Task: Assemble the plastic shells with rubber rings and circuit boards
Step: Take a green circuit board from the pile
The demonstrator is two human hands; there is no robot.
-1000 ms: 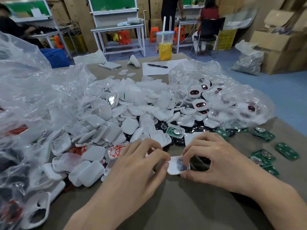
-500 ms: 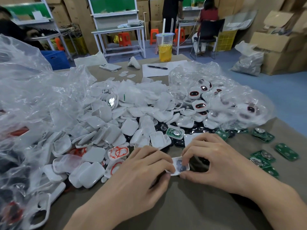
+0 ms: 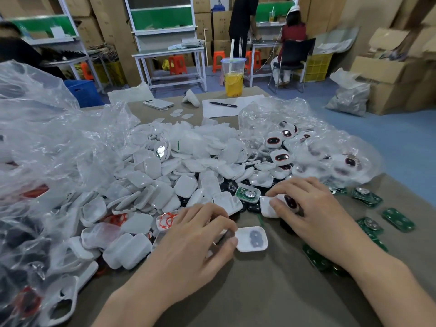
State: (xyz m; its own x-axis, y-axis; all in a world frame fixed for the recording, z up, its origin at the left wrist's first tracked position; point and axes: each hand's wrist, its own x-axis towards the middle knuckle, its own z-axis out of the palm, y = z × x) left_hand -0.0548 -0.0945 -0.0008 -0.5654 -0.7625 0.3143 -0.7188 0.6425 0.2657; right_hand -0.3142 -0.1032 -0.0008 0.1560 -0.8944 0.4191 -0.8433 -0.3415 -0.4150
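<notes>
A white plastic shell (image 3: 252, 239) lies open side up on the brown table, a grey pad showing inside it. My left hand (image 3: 195, 239) pinches its left edge between thumb and forefinger. My right hand (image 3: 313, 215) is apart from it, up at the near edge of the pile, its fingers curled over another white shell (image 3: 267, 206) with a dark oval part beside the fingers. A heap of white shells (image 3: 165, 180) fills the middle. One shell holds red rubber rings (image 3: 166, 219). Green circuit boards (image 3: 398, 219) lie loose at the right.
A large crumpled plastic bag (image 3: 47, 149) covers the left side. A second bag (image 3: 330, 149) at the back right holds finished shells with dark faces. A drink cup (image 3: 233, 76), a phone (image 3: 158, 103) and a pen (image 3: 223, 104) on paper sit at the far edge.
My right hand has let go of the shell with the grey pad and moved up and right to the pile, onto another shell. My left hand still holds the first shell.
</notes>
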